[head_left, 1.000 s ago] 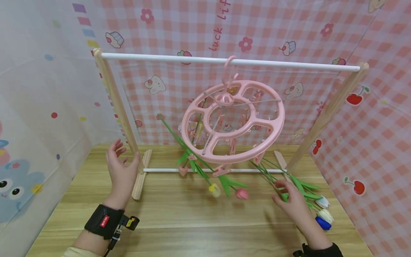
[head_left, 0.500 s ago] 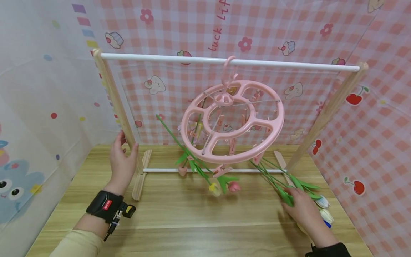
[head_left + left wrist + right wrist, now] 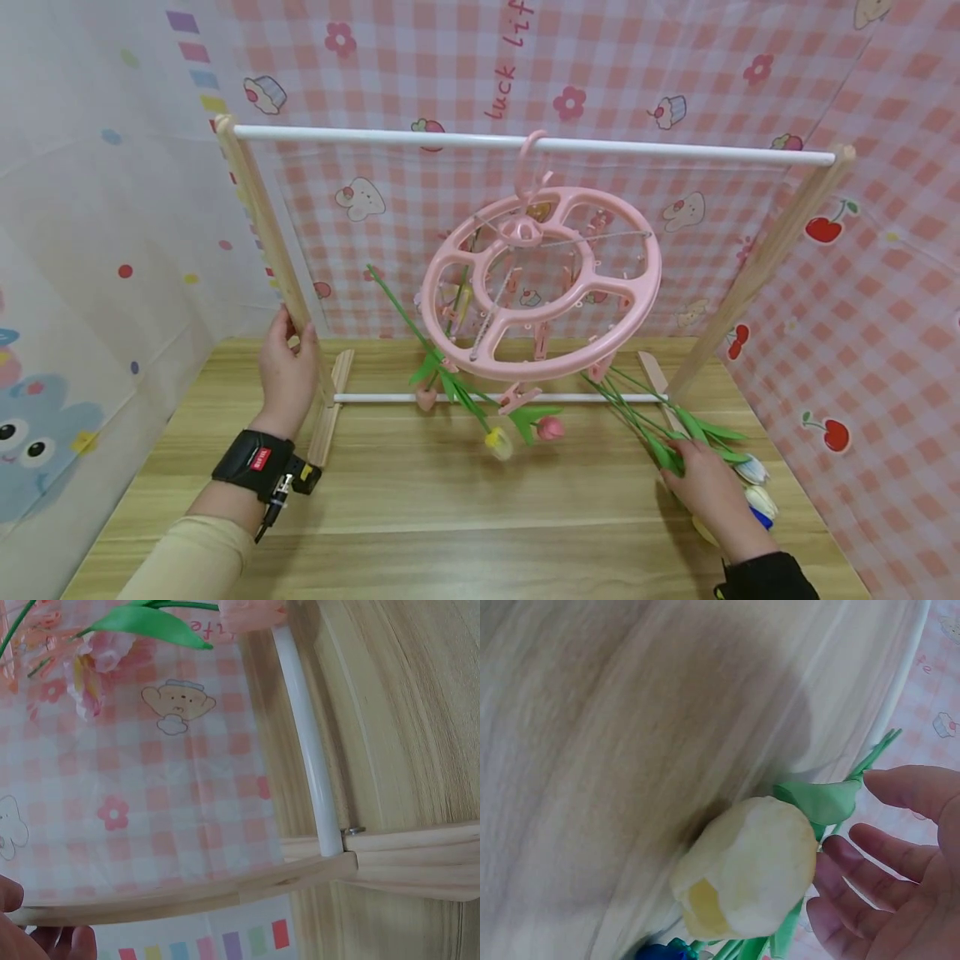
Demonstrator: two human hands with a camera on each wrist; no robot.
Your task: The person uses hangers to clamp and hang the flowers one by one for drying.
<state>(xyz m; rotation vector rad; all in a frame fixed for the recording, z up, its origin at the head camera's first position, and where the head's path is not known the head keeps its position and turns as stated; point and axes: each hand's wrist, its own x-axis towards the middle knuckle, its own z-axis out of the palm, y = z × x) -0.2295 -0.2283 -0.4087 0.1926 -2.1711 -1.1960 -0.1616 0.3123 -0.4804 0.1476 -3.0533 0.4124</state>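
On the left, my left hand (image 3: 288, 371) grips the wooden post (image 3: 264, 221) of a rack. The left wrist view has the thumb on one side of that post and the fingers (image 3: 81, 945) on the other. Over at the right, my right hand (image 3: 708, 496) reaches among artificial tulips lying on the table. In the right wrist view its fingers are spread and loosely bent, with the thumb tip by the green stems (image 3: 881, 754). A cream tulip (image 3: 750, 862) lies beside the fingertips, a blue tulip (image 3: 664, 951) below it.
A round pink clip hanger (image 3: 525, 315) hangs from the rack's white top bar (image 3: 375, 136). Below it dangle a yellow tulip (image 3: 498, 443) and a pink tulip (image 3: 550, 428). A white lower bar (image 3: 420, 398) joins the rack's feet. Checked cloth walls stand behind and right.
My left hand has moved onto the left post and taken hold of it. My right hand has moved slightly right and down onto the tulips. The hanging tulips have swayed.
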